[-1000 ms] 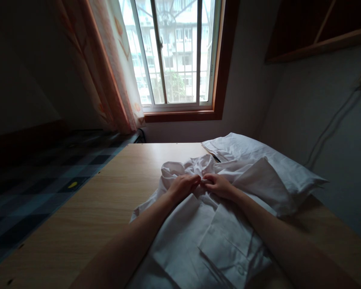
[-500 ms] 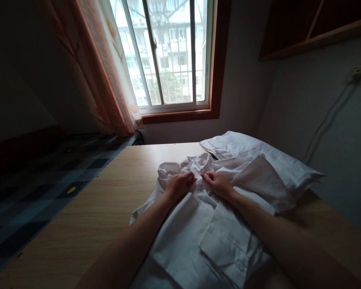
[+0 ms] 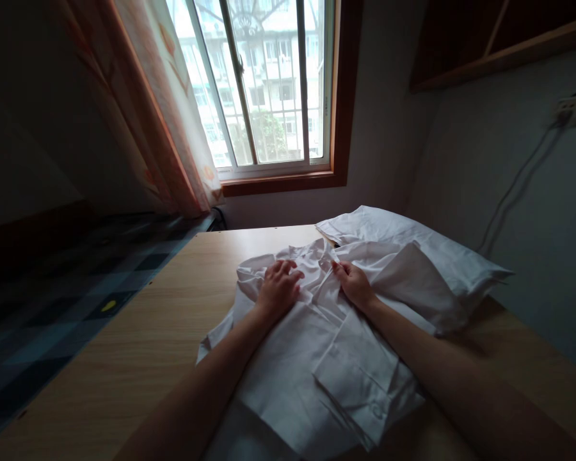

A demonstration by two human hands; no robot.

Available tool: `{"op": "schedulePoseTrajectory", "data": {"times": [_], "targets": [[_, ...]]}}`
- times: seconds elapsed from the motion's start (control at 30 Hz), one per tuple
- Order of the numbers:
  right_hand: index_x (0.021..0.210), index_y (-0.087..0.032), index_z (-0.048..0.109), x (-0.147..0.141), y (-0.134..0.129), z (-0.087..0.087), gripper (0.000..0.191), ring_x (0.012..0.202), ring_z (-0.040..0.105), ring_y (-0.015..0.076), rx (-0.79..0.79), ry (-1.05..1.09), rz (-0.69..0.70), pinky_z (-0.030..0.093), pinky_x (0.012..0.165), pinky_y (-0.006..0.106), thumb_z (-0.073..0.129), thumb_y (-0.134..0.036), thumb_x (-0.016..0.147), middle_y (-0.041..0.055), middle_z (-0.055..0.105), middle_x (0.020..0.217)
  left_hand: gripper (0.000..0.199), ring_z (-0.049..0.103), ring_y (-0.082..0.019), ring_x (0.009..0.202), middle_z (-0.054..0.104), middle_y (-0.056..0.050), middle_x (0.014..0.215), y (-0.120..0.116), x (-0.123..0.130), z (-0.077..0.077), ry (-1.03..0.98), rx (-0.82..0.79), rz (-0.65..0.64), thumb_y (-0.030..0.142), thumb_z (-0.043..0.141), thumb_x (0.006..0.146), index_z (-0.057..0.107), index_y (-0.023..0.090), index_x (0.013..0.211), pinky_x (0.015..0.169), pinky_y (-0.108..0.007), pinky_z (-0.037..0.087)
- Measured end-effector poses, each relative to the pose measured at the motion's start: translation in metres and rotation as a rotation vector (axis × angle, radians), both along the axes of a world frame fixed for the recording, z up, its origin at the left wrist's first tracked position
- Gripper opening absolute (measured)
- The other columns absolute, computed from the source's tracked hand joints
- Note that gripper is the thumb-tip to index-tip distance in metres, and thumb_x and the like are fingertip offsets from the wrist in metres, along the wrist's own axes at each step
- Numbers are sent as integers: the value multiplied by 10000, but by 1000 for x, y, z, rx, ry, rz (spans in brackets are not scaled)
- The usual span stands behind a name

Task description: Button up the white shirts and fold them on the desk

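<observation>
Both arms bare, slanting fwd & inward from bottom corners. L forearm (image 3: 206, 384) running up to R; R forearm (image 3: 436, 355) running up to L, elbow end dropping into shadow. L wrist (image 3: 265, 315) bending slightly, L hand (image 3: 279, 286) lying palm down, back facing up, fingers (image 3: 283, 265) spreading a bit & bending loosely at knuckles. R hand (image 3: 355, 283) turning thumb side up, thumb & index tips pressing close in pinch, other fingers curling under, partly hidden. Hands sitting apart, approx. level w/ each other.

no legible text — no readable numbers
</observation>
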State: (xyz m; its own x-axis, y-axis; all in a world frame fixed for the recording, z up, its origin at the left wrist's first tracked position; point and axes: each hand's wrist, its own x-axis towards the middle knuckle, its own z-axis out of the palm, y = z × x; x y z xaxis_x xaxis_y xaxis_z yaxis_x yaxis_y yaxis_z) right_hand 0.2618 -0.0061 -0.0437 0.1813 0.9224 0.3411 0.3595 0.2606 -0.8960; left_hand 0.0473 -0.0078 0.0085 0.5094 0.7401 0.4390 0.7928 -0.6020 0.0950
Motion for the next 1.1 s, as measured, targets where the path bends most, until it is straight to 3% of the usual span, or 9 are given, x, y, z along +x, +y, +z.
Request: {"op": "schedulePoseTrajectory", "data": {"times": [0.07, 0.2, 0.3, 0.4, 0.53, 0.67, 0.77, 0.87, 1.1], "targets": [[706, -193, 599, 1, 1, 1, 571, 588, 484, 161, 7, 4, -3, 364, 557, 263, 434, -727, 822, 12, 562, 601, 220, 549, -252, 1133, 662, -62, 1141, -7, 8, -3, -131, -104, -115, 112, 609, 789, 719, 226, 942, 1040, -407, 387], [705, -191, 591, 2, 2, 3, 562, 584, 471, 160, 11, 27, 0, 374, 568, 269, 448, -724, 810, 12, 553, 606, 180, 600, -176, 815, 676, -30, 845, -10, 11, -6, -368, -583, -251, 158, 531, 803, 684, 164, 898, 794, -290, 478], [688, -190, 577, 2, 2, 4, 545, 575, 449, 150, 9, 38, 12, 362, 557, 266, 450, -703, 821, 2, 527, 593, 186, 578, -163, 809, 656, -17, 855, -4, 4, -4, -442, -843, -343, 277, 561, 815, 662, 151, 909, 777, -267, 457], [664, -186, 579, 2, 2, 6, 544, 568, 442, 145, 6, 36, -3, 355, 548, 265, 461, -696, 813, -3, 509, 568, 278, 562, -153, 824, 639, -6, 884, 2, -6, 1, -470, -1026, -393, 390, 617, 813, 653, 162, 968, 786, -257, 445], [640, -183, 575, 2, 1, 8, 537, 530, 426, 135, -54, 102, 6, 340, 502, 258, 499, -695, 781, -9, 490, 537, 344, 543, -125, 767, 613, 5, 857, 6, -12, 7, -493, -1166, -389, 412, 689, 775, 646, 169, 1015, 720, -236, 439], [631, -183, 566, 3, 1, 9, 533, 511, 433, 131, -96, 152, 5, 341, 472, 252, 516, -699, 758, -4, 510, 533, 315, 519, -112, 705, 591, 19, 791, 2, -9, 4, -422, -1068, -395, 378, 683, 786, 644, 168, 1018, 645, -218, 426], [628, -187, 559, 4, 2, 8, 541, 503, 442, 136, -109, 142, -2, 346, 460, 250, 506, -708, 761, -1, 515, 518, 198, 532, -129, 709, 605, 12, 756, -5, -2, -5, -343, -769, -345, 336, 599, 856, 646, 173, 957, 660, -228, 438], [600, -197, 532, 5, 5, 7, 534, 498, 433, 134, -93, 115, 6, 342, 462, 251, 497, -703, 768, -9, 491, 502, 159, 580, -154, 805, 658, -24, 845, -11, 3, -11, -275, -503, -372, 302, 550, 898, 648, 179, 919, 760, -249, 457], [600, -195, 532, 7, 9, 3, 510, 499, 392, 118, -68, 124, 11, 320, 468, 249, 505, -672, 775, -23, 469, 520, 163, 614, -148, 807, 690, -50, 916, -4, -7, 1, -150, -421, -467, 227, 539, 903, 679, 181, 973, 757, -234, 466]]}}
